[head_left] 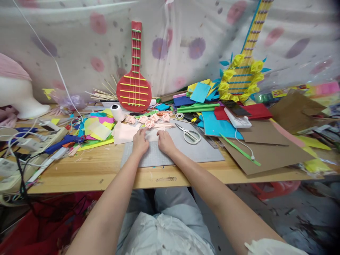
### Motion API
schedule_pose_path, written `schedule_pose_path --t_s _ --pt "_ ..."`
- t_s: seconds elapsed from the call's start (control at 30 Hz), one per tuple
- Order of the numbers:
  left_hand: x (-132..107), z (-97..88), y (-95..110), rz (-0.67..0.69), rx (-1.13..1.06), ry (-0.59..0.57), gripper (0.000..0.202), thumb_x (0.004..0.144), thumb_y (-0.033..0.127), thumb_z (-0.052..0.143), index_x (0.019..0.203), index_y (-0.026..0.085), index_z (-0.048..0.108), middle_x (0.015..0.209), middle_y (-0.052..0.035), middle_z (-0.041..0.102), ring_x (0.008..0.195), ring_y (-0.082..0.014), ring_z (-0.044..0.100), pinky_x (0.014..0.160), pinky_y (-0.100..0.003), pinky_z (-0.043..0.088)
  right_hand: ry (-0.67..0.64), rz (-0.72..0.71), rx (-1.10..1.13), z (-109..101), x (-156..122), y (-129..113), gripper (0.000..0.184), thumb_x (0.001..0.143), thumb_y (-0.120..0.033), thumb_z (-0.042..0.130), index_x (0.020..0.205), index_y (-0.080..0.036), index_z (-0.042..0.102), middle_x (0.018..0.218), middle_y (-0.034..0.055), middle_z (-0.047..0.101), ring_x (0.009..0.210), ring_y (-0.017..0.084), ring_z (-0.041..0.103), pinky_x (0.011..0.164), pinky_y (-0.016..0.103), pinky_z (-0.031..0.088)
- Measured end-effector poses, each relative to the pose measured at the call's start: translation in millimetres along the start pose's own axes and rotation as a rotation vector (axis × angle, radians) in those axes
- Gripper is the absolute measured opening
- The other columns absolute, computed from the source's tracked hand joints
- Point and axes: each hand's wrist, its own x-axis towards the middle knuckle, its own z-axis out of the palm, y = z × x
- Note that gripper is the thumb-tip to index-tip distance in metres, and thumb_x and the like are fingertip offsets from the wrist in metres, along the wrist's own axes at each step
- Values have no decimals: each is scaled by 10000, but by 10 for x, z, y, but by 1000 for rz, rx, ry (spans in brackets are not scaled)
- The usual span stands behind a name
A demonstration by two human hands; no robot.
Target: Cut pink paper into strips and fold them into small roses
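Both my hands rest on a grey cutting mat (186, 150) at the middle of the wooden table (87, 170). My left hand (140, 141) and my right hand (165, 141) pinch a small pale pink sheet of paper (152, 135) between them, fingers closed on its edges. Several small pink paper flowers (149, 122) lie just beyond the sheet. White-handled scissors (189, 134) lie on the mat to the right of my right hand.
A red cardboard guitar (134, 85) and a yellow one with paper flowers (243, 76) lean on the back wall. Coloured paper, a white thread spool (117, 112), a blue glue gun (62, 142), cables at left and brown cardboard (265, 150) at right crowd the table.
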Motion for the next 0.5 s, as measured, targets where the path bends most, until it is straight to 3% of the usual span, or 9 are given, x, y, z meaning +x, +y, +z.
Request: schedule_pose_path --t_s 0.13,0.3,0.4,0.5 --pt "-8 7 -14 -39 -81 55 662 612 16 411 1261 144 391 1227 -106 515 1009 -192 557 996 -374 357 47 -69 3 -85 -47 -47 306 704 -52 394 967 -154 514 934 80 542 915 208 425 796 306 363" --pt "-39 -37 -9 -92 -188 43 599 612 30 421 1188 194 424 1111 -51 594 830 -156 620 920 -348 417 -30 -195 -71 -196 -106 -93 194 740 -95 454 858 -181 582 943 70 553 912 202 417 809 306 356" --pt "-59 -53 -20 -135 -291 -7 557 672 53 385 1203 220 391 1032 -14 626 745 -123 624 806 -301 466 -53 -125 -91 -209 -109 -83 169 781 -116 450 812 -177 605 921 71 566 916 201 416 802 302 357" --pt "-61 -61 -29 -139 -304 -19 562 686 54 366 1219 231 375 987 3 646 785 -122 617 784 -287 470 -56 -11 -102 -192 -100 -62 192 806 -121 434 825 -180 615 909 71 571 910 200 424 783 300 360"
